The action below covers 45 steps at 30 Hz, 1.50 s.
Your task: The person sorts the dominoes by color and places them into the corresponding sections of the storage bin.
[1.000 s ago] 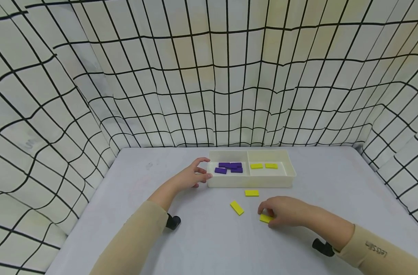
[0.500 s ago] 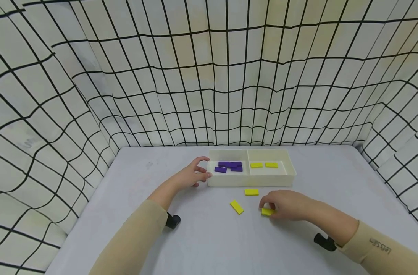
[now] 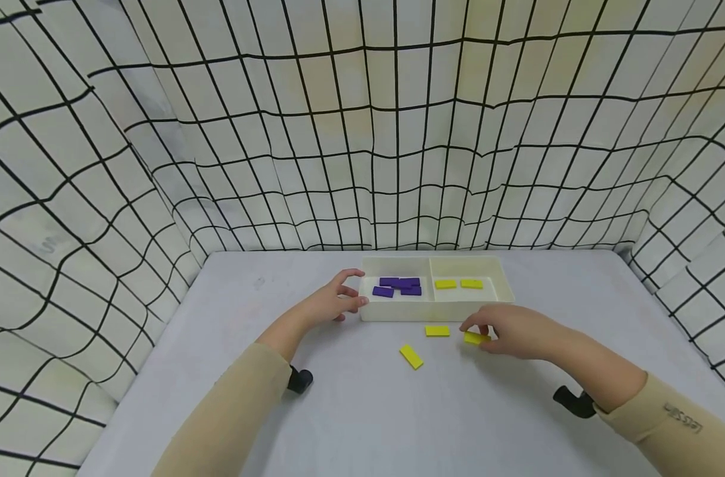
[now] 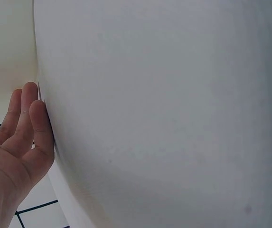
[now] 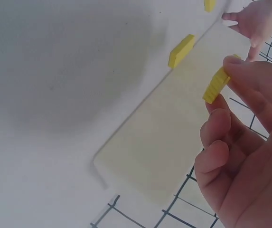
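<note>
My right hand (image 3: 517, 332) pinches a small flat yellow block (image 3: 475, 338) between thumb and fingers, just in front of a white two-part box (image 3: 434, 312). In the right wrist view the held yellow block (image 5: 216, 86) is tilted and lifted off the table. At the box's left end, my left hand (image 3: 331, 303) touches the wall with spread fingers; the left wrist view shows its fingers (image 4: 30, 102) fairly straight against it. Several purple blocks (image 3: 383, 291) lie in the left compartment. Two yellow blocks (image 3: 445, 284) lie in the right one.
Two more yellow blocks are on the white table (image 3: 350, 411): one (image 3: 437, 330) close to the box's front wall, another (image 3: 411, 356) lying slanted nearer me. A black grid net (image 3: 398, 156) over white sheeting rises behind the table and at both sides.
The right hand has moved forward toward the box, with the yellow block raised off the table in its pinch. The left hand has stayed at the box's left end.
</note>
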Motion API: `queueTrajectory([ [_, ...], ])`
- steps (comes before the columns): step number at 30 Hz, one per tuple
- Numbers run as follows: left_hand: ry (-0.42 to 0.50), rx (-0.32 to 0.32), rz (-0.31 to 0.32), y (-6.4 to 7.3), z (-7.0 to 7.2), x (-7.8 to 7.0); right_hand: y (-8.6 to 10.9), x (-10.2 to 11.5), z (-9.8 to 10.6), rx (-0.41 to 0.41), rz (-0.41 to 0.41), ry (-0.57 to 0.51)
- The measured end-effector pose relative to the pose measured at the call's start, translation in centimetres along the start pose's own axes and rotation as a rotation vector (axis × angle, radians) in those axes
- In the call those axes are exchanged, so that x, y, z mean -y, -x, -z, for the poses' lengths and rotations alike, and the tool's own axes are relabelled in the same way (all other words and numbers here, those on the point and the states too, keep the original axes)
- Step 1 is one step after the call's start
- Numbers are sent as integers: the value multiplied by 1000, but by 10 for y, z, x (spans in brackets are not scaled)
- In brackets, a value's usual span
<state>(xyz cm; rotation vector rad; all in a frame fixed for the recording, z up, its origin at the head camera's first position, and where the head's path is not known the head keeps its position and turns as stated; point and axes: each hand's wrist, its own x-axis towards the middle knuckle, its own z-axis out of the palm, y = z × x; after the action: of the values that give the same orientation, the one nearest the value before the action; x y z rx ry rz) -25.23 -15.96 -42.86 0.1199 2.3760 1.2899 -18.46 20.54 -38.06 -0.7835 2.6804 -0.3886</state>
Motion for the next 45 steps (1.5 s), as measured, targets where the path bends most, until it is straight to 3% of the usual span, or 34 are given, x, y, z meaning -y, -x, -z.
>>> queueTrajectory([
  [13, 7, 10, 4, 3, 0, -3, -9, -9, 20, -40, -3, 15],
  [28, 4, -2, 4, 2, 0, -2, -36, -24, 39, -87, 5, -28],
  [39, 5, 4, -3, -1, 0, 0, -63, -37, 39, -19, -62, -61],
  [45, 8, 2, -2, -1, 0, 1, -80, -42, 32, 4, -56, -33],
])
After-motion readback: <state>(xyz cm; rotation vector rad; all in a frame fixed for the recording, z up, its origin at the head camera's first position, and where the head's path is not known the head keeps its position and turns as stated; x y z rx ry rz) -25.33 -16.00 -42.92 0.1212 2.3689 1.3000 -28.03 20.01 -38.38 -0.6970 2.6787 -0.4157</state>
